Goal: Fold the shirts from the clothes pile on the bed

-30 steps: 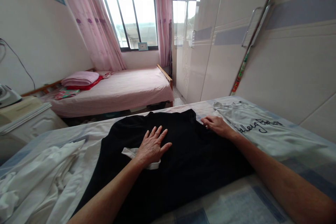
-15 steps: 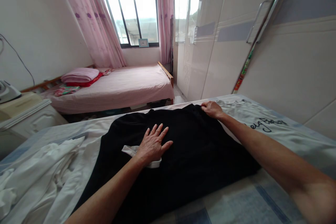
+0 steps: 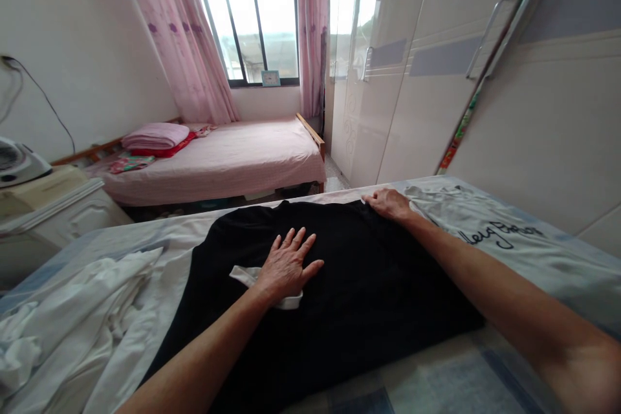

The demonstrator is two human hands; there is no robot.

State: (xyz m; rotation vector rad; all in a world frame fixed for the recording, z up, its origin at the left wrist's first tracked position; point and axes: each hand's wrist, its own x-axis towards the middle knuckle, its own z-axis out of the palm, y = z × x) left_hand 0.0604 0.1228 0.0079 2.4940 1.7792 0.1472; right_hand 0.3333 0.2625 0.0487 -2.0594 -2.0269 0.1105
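On the blue-checked sheet (image 3: 436, 375) I see the black cotton garment (image 3: 369, 297) spread mostly flat. My left hand (image 3: 288, 265) presses it, grip apart, over a white fabric strip (image 3: 242, 273). My right hand (image 3: 388, 202) sits at the far corner, perhaps pinching; I cannot tell. That corner looks unsmoothed.

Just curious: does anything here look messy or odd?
The white cloth pile lies crumpled at left; the black garment lies flat under the left hand, right hand at its far corner.

White strip (image 3: 241, 274) half hidden under left grip (image 3: 287, 268). Right grip (image 3: 389, 204): hold on cloth unclear. Black garment (image 3: 363, 291) cut off at bottom edge; white cloths (image 3: 72, 310) cut off lower left.
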